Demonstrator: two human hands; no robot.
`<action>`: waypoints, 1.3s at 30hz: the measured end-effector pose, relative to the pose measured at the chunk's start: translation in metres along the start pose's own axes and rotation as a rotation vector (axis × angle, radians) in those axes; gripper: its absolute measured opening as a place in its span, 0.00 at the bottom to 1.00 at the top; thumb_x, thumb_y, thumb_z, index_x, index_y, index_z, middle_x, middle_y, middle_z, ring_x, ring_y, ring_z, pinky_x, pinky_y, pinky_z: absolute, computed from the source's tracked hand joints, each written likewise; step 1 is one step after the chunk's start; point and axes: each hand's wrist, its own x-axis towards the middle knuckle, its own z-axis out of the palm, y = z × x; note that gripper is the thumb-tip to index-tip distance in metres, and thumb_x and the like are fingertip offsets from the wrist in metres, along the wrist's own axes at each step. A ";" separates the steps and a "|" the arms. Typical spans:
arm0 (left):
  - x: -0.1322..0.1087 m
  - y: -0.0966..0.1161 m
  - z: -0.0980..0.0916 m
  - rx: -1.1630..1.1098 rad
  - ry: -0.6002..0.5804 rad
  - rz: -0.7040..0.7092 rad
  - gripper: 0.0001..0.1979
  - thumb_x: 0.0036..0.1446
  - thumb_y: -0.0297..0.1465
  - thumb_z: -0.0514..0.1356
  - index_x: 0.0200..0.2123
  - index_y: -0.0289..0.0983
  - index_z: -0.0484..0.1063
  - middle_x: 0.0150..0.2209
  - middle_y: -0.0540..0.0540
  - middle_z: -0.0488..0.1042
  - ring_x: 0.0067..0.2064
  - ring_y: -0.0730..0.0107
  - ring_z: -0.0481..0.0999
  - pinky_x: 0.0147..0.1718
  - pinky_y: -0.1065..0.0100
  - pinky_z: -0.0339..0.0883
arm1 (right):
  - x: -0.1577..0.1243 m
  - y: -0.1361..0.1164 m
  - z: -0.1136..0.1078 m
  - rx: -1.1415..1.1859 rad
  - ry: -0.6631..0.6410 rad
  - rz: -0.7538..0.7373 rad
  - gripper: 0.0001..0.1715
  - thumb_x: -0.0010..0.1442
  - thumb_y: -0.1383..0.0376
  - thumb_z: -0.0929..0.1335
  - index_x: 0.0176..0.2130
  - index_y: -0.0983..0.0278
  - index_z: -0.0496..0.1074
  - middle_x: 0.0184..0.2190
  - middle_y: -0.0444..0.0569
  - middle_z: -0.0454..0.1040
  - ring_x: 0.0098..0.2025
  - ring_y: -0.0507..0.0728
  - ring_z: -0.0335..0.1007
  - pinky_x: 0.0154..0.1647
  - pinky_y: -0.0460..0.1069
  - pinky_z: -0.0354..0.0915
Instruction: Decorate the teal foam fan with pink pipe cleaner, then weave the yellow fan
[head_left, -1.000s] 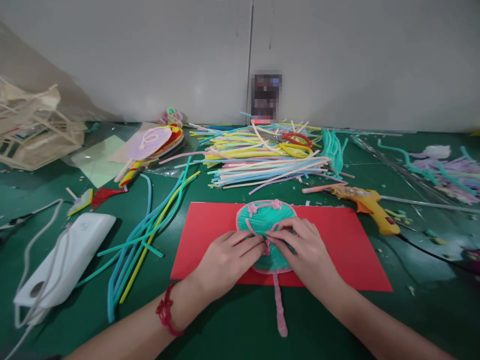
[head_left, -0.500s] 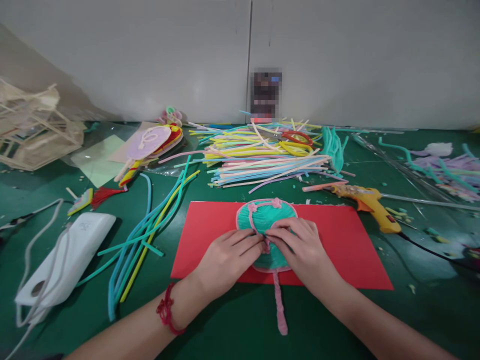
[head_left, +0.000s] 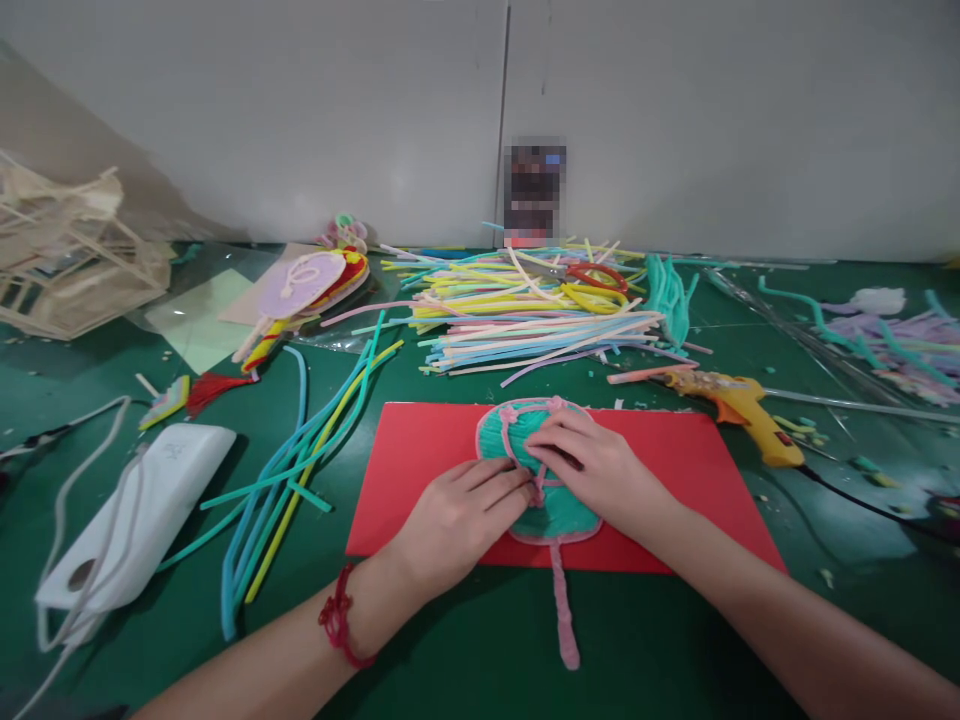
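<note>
Where the glue gun (head_left: 739, 410) lies just beside the red card (head_left: 420, 450) at its far right corner, the fan (head_left: 562, 515) spans mid-card, disc reaching the far edge, handle crossing the near one. It is ribbed teal, rimmed pink, with pink strips (head_left: 505, 435). The left hand (head_left: 469, 515) keeps its fingers together there; the right hand (head_left: 600, 465) bunches its fingertips alongside; whether either grips I cannot tell. A grey wall (head_left: 337, 110) backs the green bench (head_left: 465, 660).
</note>
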 end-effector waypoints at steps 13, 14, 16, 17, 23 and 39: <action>0.001 0.000 -0.001 -0.011 0.025 0.002 0.14 0.65 0.25 0.45 0.42 0.32 0.71 0.41 0.44 0.77 0.46 0.68 0.74 0.44 0.66 0.72 | 0.000 0.002 0.009 -0.057 -0.039 -0.055 0.15 0.64 0.66 0.61 0.40 0.61 0.76 0.31 0.48 0.72 0.33 0.51 0.70 0.30 0.45 0.68; 0.002 0.000 -0.002 -0.011 0.026 0.001 0.15 0.65 0.25 0.45 0.42 0.32 0.71 0.41 0.44 0.77 0.46 0.68 0.74 0.44 0.66 0.72 | 0.000 0.002 0.009 -0.058 -0.043 -0.056 0.15 0.64 0.66 0.61 0.40 0.61 0.76 0.31 0.47 0.72 0.33 0.51 0.70 0.31 0.46 0.69; 0.002 0.000 -0.002 -0.008 0.027 -0.002 0.15 0.65 0.25 0.45 0.41 0.32 0.71 0.40 0.44 0.77 0.45 0.68 0.74 0.44 0.66 0.72 | 0.001 0.002 0.009 -0.061 -0.043 -0.058 0.15 0.64 0.66 0.61 0.39 0.61 0.76 0.31 0.48 0.73 0.33 0.51 0.70 0.32 0.46 0.69; 0.003 0.001 -0.003 -0.005 0.027 -0.004 0.15 0.65 0.25 0.45 0.41 0.32 0.72 0.40 0.44 0.77 0.45 0.68 0.74 0.43 0.66 0.72 | 0.001 0.002 0.009 -0.063 -0.042 -0.056 0.15 0.64 0.66 0.61 0.39 0.61 0.77 0.32 0.48 0.73 0.33 0.51 0.70 0.32 0.46 0.69; 0.002 0.001 -0.003 0.010 0.006 -0.007 0.15 0.66 0.25 0.44 0.42 0.32 0.71 0.40 0.43 0.77 0.45 0.68 0.74 0.43 0.66 0.71 | 0.001 0.002 0.010 -0.067 -0.036 -0.034 0.16 0.64 0.66 0.61 0.39 0.59 0.77 0.33 0.47 0.74 0.35 0.52 0.71 0.31 0.45 0.70; 0.000 0.002 -0.002 0.014 0.010 -0.005 0.15 0.65 0.24 0.44 0.42 0.31 0.71 0.41 0.42 0.77 0.46 0.68 0.75 0.44 0.66 0.72 | 0.000 0.002 0.010 -0.081 -0.041 -0.046 0.17 0.65 0.64 0.60 0.39 0.60 0.78 0.31 0.48 0.73 0.34 0.52 0.70 0.30 0.45 0.69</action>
